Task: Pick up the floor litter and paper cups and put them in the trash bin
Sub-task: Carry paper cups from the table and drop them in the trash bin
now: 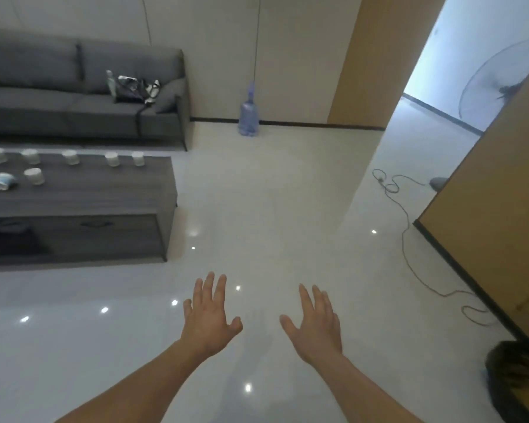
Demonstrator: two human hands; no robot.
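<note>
My left hand [209,315] and my right hand [313,323] are stretched out over the glossy white floor, fingers straight and spread, holding nothing. Several white paper cups [71,157] stand on the dark grey coffee table [110,193] at the left, far ahead of my hands; one cup with a blue print [4,181] lies tipped over. At the lower right edge stands a bin lined with a black bag [519,380], only partly in view. I see no litter on the floor near my hands.
A grey sofa [74,96] with a bag on it stands behind the table. A blue water jug [249,117] sits by the far wall. A cable [409,239] snakes across the floor at the right beside a wooden partition [495,209]. A fan [498,83] stands in the doorway.
</note>
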